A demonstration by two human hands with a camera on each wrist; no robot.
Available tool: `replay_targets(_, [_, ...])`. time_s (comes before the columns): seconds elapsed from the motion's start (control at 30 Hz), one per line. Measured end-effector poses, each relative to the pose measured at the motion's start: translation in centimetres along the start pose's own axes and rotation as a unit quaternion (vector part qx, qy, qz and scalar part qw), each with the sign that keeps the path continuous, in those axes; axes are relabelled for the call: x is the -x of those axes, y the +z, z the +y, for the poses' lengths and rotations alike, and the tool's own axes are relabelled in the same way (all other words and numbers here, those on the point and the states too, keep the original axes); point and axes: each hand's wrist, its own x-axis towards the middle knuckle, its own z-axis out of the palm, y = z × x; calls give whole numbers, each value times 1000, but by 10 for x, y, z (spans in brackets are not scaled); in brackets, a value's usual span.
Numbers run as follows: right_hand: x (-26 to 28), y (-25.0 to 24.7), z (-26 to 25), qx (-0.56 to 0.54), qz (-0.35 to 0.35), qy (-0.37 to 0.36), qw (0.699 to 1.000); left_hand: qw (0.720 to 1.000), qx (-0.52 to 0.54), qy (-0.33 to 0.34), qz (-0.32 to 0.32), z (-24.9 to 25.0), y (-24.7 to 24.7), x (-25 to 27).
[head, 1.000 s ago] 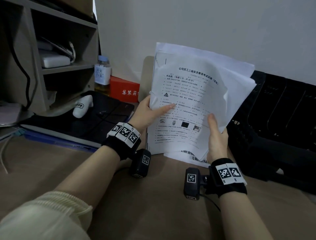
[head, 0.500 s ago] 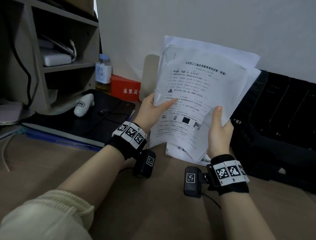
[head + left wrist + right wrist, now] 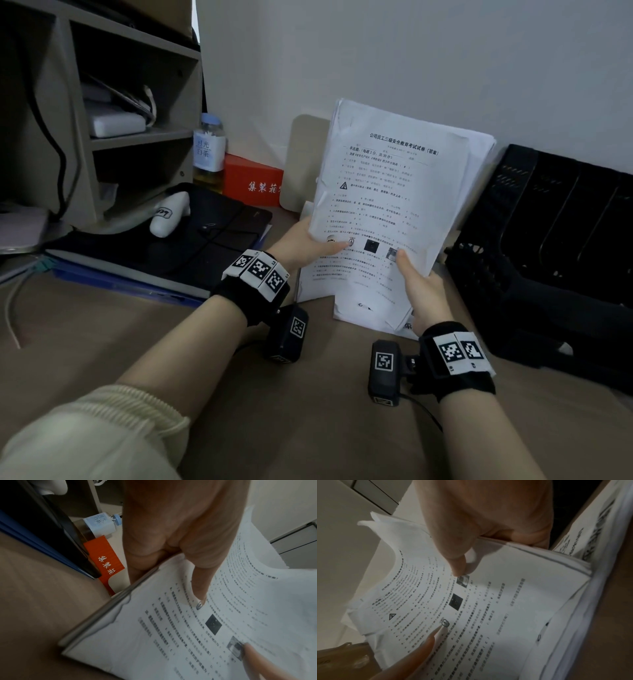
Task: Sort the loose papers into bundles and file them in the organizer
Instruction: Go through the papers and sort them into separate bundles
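A stack of white printed papers (image 3: 394, 205) stands tilted on its lower edge on the brown desk, held between both hands. My left hand (image 3: 308, 240) grips its left edge, thumb on the front sheet, fingers behind. My right hand (image 3: 418, 284) grips the lower right, thumb on the front page. In the left wrist view the papers (image 3: 188, 622) fill the lower right under the left thumb (image 3: 200, 585). The right wrist view has the right thumb (image 3: 455, 561) pressing the papers (image 3: 471, 608). More sheets (image 3: 370, 311) lie flat underneath. The black organizer (image 3: 548, 246) stands to the right.
A grey shelf unit (image 3: 102, 137) stands at the left with a black laptop (image 3: 164, 250) on blue folders before it. A white gadget (image 3: 169, 216), a tea bottle (image 3: 207, 154) and a red box (image 3: 251, 181) sit near the wall. A beige board (image 3: 305, 161) leans behind the papers.
The stack dropped lower and squared up, its fanned sheets now more aligned. Both hands slid down to grip nearer its bottom.
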Motion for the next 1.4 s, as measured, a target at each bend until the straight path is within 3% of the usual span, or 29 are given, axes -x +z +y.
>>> replay_targets(0.13, [-4, -5, 9, 17, -5, 29, 999, 999, 10, -46, 2, -8, -2, 0])
replay_targets(0.3, [-2, -6, 13, -9, -22, 10, 1000, 998, -5, -62, 3, -9, -3, -1])
replay_targets(0.5, [4, -3, 7, -40, 7, -89, 995, 998, 26, -17, 50, -2, 1, 1])
replay_targets(0.63, [5, -2, -2, -54, 11, -123, 991, 996, 71, 4, 46, 12, -1, 7])
replay_targets(0.9, [8, -7, -17, -94, -33, -105, 990, 991, 132, -11, -10, 27, -16, 16])
replay_targets(1.23, [17, -8, -33, -83, -44, -99, 991, 993, 116, 15, -9, 29, -12, 16])
replay_targets(1.4, [11, -9, -31, -63, -9, -75, 995, 994, 105, -1, 9, 25, -10, 13])
